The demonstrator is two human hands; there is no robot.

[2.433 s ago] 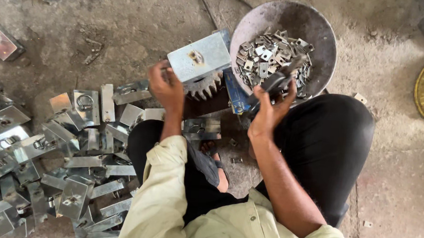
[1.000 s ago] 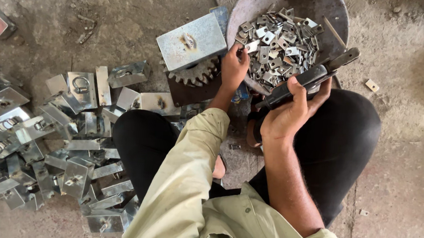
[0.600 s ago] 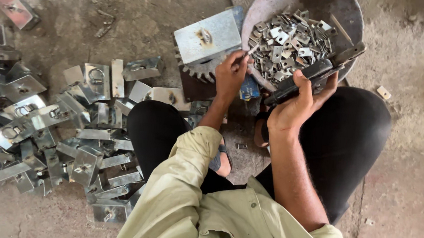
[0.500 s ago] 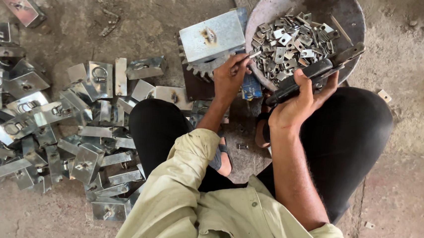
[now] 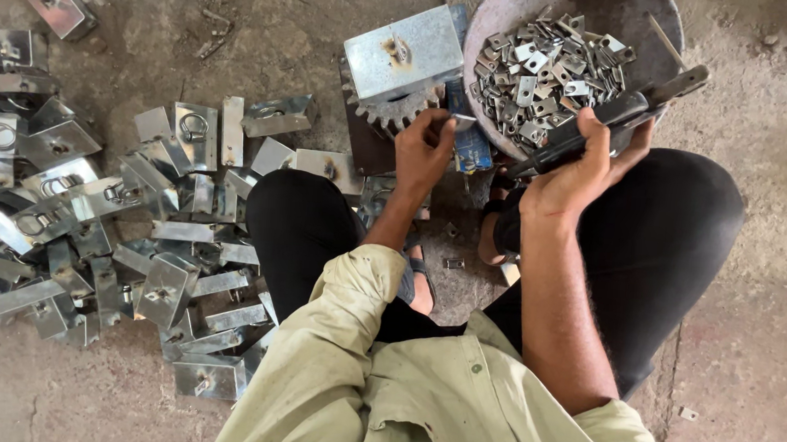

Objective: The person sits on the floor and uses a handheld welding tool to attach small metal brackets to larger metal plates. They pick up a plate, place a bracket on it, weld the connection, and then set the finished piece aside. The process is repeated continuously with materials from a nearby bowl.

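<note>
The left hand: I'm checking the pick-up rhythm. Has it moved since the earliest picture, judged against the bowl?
Yes. The left hand has gone from the box's far left corner toward the bowl, near its rim.

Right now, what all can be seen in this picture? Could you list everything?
metal bowl: one, grey, top centre on the floor
small flat metal pieces: many, silver, heaped in the bowl
folded metal bracket: one, silver, resting on a gear
gear: one, grey, toothed, under that bracket
pile of brackets: many, silver, some with rings, on the floor at left
floor: grey concrete
left hand: beside the gear, fingers pinching a small piece
right hand: gripping a dark hammer over the bowl's edge
</note>
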